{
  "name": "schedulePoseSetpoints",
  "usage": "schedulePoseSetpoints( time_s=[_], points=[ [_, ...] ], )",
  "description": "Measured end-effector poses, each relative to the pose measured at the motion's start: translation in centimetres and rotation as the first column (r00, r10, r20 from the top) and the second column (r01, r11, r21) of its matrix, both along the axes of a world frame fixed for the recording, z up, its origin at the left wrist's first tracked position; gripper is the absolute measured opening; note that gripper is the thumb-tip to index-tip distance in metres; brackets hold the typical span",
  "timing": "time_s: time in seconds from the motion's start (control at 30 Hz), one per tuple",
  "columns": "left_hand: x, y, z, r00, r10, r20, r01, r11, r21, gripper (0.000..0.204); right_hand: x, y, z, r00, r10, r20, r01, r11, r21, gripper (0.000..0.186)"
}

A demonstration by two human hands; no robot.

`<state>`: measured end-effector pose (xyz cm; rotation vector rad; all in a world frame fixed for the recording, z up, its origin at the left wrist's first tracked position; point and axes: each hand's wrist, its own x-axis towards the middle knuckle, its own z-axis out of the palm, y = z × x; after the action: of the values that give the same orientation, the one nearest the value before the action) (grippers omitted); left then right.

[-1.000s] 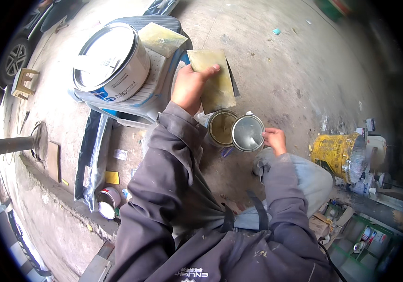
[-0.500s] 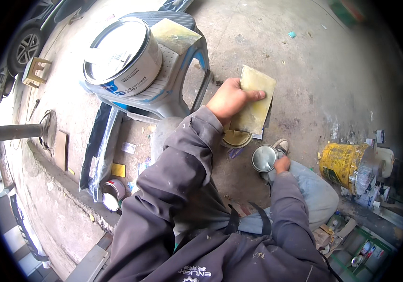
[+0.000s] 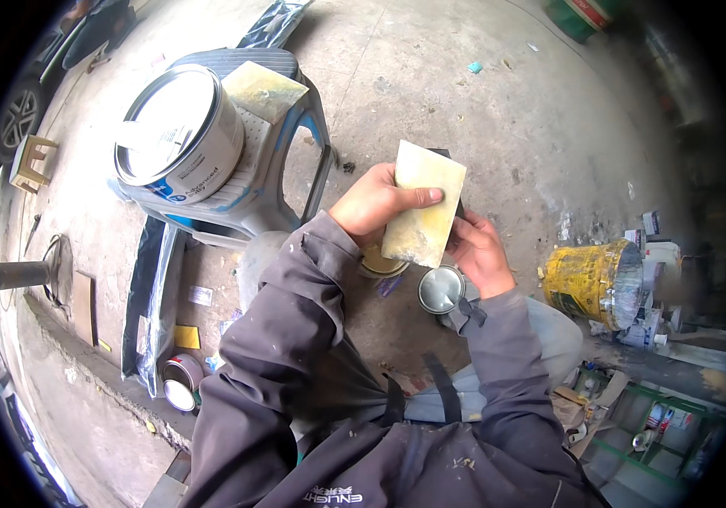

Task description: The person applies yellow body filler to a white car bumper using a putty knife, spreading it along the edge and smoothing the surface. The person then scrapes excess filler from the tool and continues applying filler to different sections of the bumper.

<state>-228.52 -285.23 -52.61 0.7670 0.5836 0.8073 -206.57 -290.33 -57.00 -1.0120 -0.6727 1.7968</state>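
Note:
My left hand (image 3: 371, 203) grips a pale yellow, translucent flat spreader (image 3: 425, 207), thumb pressed on its face. Grey smears mark the spreader's lower end. Behind it a dark flat piece (image 3: 462, 206) shows only along the edges. My right hand (image 3: 483, 256) has its fingers curled at that dark piece's right edge; their tips are partly hidden. Below the hands stands a small round can (image 3: 442, 289) with a silvery grey top. Left of it, partly covered by my left sleeve, lies a round thing with a yellowish inside (image 3: 382, 263).
A large white tin (image 3: 178, 127) and another yellow sheet (image 3: 263, 91) sit on a grey plastic stool (image 3: 261, 186) at left. A stained yellow bucket (image 3: 587, 284) lies at right, near a green crate (image 3: 663, 440). An opened can (image 3: 181, 385) lies lower left.
My right hand has left the small can and come up to the dark piece behind the spreader. My left hand still holds the spreader. The whole view has shifted.

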Motion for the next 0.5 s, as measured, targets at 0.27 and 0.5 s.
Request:
schedulePoseSetpoints(
  time_s=[0.27,0.5],
  points=[
    [-4.6,1.3,-0.6,0.789,0.614,-0.036,-0.613,0.79,0.02,0.036,3.4,2.4,-1.0,0.906,0.005,0.423,-0.004,1.0,-0.004,0.023],
    [-4.1,2.3,-2.0,0.768,0.638,-0.054,-0.639,0.769,0.001,0.037,-1.7,1.8,-12.9,0.075,-0.134,0.988,-0.819,0.557,0.137,0.026]
  ],
)
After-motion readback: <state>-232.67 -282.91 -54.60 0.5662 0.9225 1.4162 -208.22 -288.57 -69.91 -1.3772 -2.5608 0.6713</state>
